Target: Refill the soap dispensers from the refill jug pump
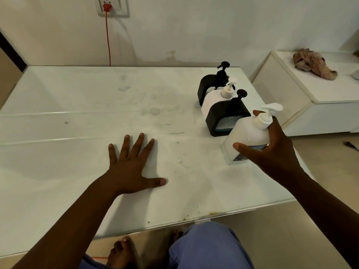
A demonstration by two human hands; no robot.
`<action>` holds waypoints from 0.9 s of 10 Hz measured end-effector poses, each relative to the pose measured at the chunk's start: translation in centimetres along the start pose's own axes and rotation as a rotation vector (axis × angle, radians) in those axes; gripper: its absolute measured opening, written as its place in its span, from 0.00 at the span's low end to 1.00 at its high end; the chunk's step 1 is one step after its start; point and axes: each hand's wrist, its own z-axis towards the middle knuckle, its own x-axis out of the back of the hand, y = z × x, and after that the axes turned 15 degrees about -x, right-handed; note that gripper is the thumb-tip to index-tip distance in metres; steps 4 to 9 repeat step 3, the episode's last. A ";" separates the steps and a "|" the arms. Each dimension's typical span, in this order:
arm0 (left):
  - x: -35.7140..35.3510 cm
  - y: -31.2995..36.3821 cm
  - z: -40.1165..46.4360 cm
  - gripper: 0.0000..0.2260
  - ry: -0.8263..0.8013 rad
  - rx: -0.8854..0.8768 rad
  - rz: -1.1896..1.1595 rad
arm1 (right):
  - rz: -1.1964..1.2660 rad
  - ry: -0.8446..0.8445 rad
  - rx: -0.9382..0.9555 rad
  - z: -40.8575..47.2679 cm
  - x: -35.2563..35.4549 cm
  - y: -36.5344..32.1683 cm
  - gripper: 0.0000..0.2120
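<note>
A frosted white pump bottle (246, 136) with a white pump head stands tilted near the table's right edge. My right hand (275, 150) grips it, thumb across its front and fingers round its far side by the neck. Behind it stand three dispensers in a row: a black one (226, 118) nearest, a white one (212, 100) in the middle, a black one (208, 84) farthest. My left hand (132, 164) rests flat on the white table (77, 152), fingers spread, holding nothing.
A white cabinet (303, 98) stands to the right of the table with a crumpled cloth (312, 64) on top. A red cord (108, 39) hangs from a wall socket down behind the table. My knee and bare feet are below the table's front edge.
</note>
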 end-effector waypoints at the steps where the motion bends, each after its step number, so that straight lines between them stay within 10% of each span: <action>1: 0.3 0.4 0.0 0.64 -0.027 0.023 0.015 | 0.003 -0.001 -0.008 -0.1 0.3 -0.2 0.51; 9: 0.6 0.8 -0.4 0.61 -0.004 0.017 0.040 | 0.096 0.082 0.096 -1.9 3.1 -2.8 0.49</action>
